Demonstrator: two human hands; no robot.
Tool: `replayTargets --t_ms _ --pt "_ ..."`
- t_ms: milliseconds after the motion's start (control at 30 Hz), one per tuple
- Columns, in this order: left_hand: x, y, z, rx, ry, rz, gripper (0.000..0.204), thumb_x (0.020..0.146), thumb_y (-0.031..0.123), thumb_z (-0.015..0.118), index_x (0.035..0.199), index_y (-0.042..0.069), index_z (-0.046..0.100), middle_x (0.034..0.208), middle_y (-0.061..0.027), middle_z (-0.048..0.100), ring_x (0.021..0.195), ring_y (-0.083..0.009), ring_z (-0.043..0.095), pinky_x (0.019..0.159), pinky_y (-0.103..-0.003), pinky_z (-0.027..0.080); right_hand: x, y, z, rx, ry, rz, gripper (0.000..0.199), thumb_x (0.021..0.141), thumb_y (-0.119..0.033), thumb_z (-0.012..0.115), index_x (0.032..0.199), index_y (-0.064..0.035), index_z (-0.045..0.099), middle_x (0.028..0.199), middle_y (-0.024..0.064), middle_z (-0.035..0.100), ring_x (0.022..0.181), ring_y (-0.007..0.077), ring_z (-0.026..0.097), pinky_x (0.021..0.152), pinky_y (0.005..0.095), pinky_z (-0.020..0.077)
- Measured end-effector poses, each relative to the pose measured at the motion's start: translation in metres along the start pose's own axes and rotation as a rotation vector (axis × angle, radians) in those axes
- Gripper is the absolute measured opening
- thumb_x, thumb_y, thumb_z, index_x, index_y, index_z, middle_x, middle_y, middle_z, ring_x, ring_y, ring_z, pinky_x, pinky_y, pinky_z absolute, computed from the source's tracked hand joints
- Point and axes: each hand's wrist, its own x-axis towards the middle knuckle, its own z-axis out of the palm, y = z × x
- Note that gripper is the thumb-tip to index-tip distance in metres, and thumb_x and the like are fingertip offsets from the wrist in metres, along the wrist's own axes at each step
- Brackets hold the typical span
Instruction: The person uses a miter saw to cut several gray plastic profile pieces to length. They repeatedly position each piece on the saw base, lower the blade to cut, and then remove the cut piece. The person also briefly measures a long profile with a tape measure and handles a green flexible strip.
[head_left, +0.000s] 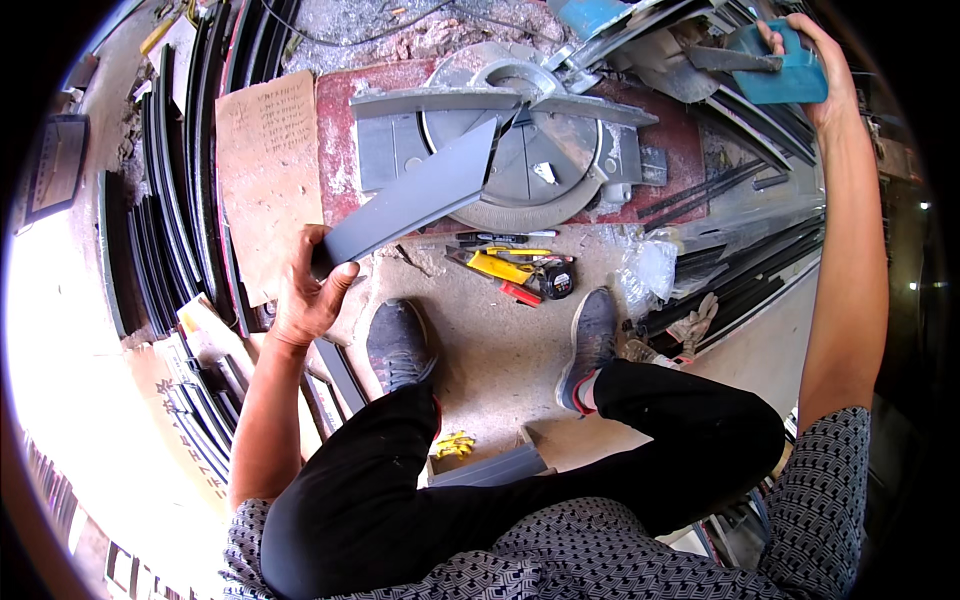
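Note:
In front of me stands a mitre saw with a round grey base (pixel 520 190) and a low fence (pixel 440 102). A flat dark-grey profile (pixel 415 190) with a slanted far end lies across its left side, that end by the middle of the fence. My left hand (pixel 308 290) grips the profile's near end, thumb on one side, fingers mostly hidden behind it. At the upper right my right hand (pixel 820 65) is wrapped round the saw's teal handle (pixel 775 65), with the saw head lifted off the base. A small white scrap (pixel 545 173) rests on the base.
Before my shoes lie a yellow utility knife (pixel 500 266), a tape measure (pixel 557 280) and black markers (pixel 490 238). Written-on cardboard (pixel 268 170) is left of the saw. Long dark strips (pixel 165 200) lie at left, more at right beside a work glove (pixel 692 325).

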Motion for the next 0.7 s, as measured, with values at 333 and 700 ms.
replayTargets --t_ms 333,700 --pt "0.0004 0.0003 0.0029 -0.011 0.021 0.048 0.045 0.093 0.027 0.080 0.119 0.002 0.055 0.093 -0.0103 0.057 0.083 -0.0203 0.055 0.079 -0.033 0.048 -0.0002 0.0001 -0.0005 -0.001 -0.005 -0.017 0.030 0.101 -0.017 0.065 0.115 0.0090 0.060 0.125 0.0253 0.068 0.075 0.0130 0.069 0.070 0.0250 0.0642" --pt "-0.0002 -0.0016 0.0033 0.030 0.039 0.105 0.045 0.092 0.026 0.080 0.119 0.001 0.054 0.098 -0.0115 0.057 0.086 -0.0236 0.056 0.080 -0.035 0.048 -0.0007 0.0035 0.0007 0.009 -0.019 -0.034 0.031 0.100 -0.018 0.065 0.115 0.0087 0.059 0.126 0.0259 0.067 0.077 0.0130 0.069 0.069 0.0247 0.0636"
